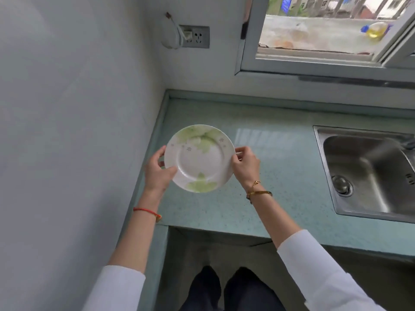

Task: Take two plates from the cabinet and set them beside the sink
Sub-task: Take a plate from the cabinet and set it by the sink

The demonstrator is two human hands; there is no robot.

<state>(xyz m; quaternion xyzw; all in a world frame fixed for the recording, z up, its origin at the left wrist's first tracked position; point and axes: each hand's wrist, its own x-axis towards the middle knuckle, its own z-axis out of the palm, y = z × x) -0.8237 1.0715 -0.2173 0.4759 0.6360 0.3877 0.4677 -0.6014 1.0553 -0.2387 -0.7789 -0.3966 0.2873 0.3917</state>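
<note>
Head view, centre of frame: both hands grip one white plate with green leaf print (199, 158), left hand (158, 171) and right hand (246, 164) curled on opposite rims, over the pale green countertop (280, 176), steel sink (368, 173) at right.

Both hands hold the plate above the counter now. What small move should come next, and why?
Probably lower the plate straight down onto the counter. The left hand and right hand grip its opposite edges, it looks roughly level, the green surface below looks bare, and the sink lies to the right, so this spot counts as beside it.
</note>
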